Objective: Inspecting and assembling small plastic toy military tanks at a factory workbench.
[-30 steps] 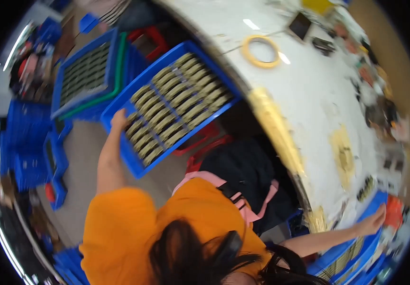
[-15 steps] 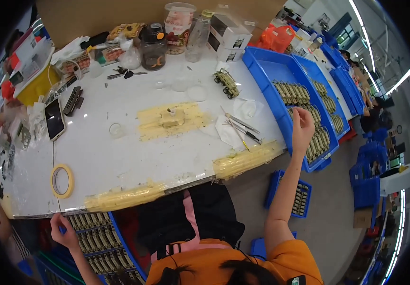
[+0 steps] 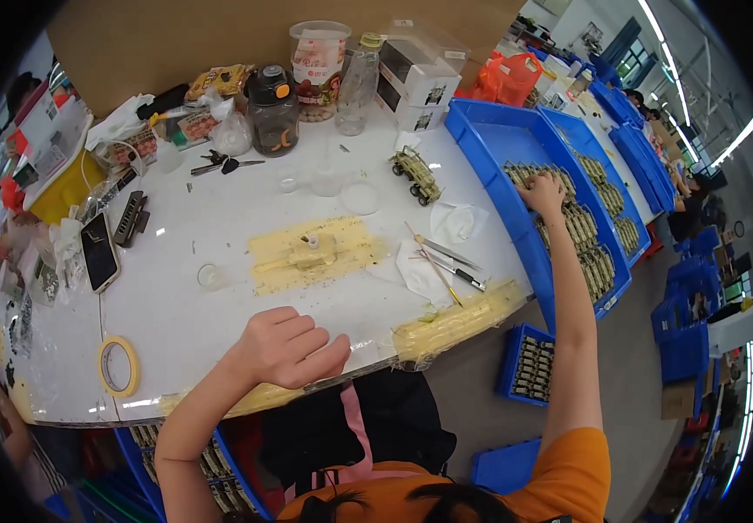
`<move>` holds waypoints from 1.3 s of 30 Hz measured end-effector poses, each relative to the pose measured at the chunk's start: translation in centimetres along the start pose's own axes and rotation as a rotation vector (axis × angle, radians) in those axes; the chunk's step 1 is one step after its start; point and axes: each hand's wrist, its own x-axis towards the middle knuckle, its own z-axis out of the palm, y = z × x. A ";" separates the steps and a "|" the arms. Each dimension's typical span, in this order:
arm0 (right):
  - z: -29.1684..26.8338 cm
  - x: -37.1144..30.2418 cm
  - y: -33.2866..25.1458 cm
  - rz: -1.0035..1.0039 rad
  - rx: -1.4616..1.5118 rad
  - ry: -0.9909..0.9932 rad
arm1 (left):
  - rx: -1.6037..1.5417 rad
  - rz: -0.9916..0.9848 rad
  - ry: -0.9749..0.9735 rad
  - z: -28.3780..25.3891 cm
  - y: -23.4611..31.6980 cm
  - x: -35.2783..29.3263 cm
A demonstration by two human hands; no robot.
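Observation:
Out over the right side of the table, my right hand [image 3: 544,192] reaches into a blue tray [image 3: 491,179]. Its fingers are bent down onto one of the khaki model vehicle parts [image 3: 579,225] packed there in rows; the fingertips are partly hidden. My left hand [image 3: 293,350] is above the table's front edge, fingers curled in a loose fist. Whatever it may hold is hidden. Between the hands and the back of the table, a small khaki block [image 3: 313,253] sits on a yellow taped patch [image 3: 354,244]. An assembled model truck [image 3: 415,176] stands beside the tray.
Tweezers [image 3: 448,253], a knife [image 3: 463,277] and a thin brush lie on white tissue. A tape roll [image 3: 119,366] and phone [image 3: 100,253] are at left. A dark bottle [image 3: 272,109], tub and boxes line the back. More part trays [image 3: 529,366] stand below.
My left hand has risen from beside the lower left tray to above the table's front edge. My right hand has moved farther away and down onto the parts in the blue tray.

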 end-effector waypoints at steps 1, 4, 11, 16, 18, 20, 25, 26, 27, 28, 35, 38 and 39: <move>0.1 0.2 -0.1 0.021 -0.005 -0.031 | -0.029 -0.008 0.013 0.5 -0.2 0.2; 0.3 0.3 -0.3 0.055 -0.016 -0.096 | -0.084 -0.029 0.040 1.6 -0.9 0.8; -3.2 -1.2 -1.4 -0.051 0.138 0.106 | -0.371 -0.276 0.096 2.5 -1.8 1.1; -10.9 -5.0 -7.6 -0.088 0.621 0.152 | -0.673 -0.569 0.114 2.2 -1.4 1.2; -14.2 -8.1 -12.5 -0.137 1.006 0.104 | -0.837 -0.748 0.126 1.8 -1.0 1.7; -16.4 -11.9 -17.5 -0.299 1.091 0.018 | -0.931 -0.898 0.171 2.1 -0.6 2.9; -16.0 -16.7 -24.4 -0.620 0.913 0.084 | -1.337 -1.163 0.336 3.2 -0.4 3.5; -15.9 -16.9 -25.2 -0.624 0.922 0.079 | -1.404 -1.217 0.366 3.0 -0.6 3.3; -15.9 -17.0 -25.9 -0.636 0.914 0.066 | -1.471 -1.272 0.400 2.8 -0.8 3.1; -15.8 -17.1 -26.5 -0.648 0.906 0.052 | -1.536 -1.327 0.436 2.6 -1.1 2.8; -8.1 -6.1 -20.7 -0.249 0.986 -0.059 | -1.515 -1.363 0.325 0.7 -2.5 2.6; -1.9 -2.4 -18.1 -0.233 0.506 -0.094 | -1.462 -1.301 0.265 0.4 -2.9 2.6; -1.7 -2.4 -18.7 -0.245 0.512 -0.101 | -1.451 -1.310 0.276 0.3 -2.9 2.4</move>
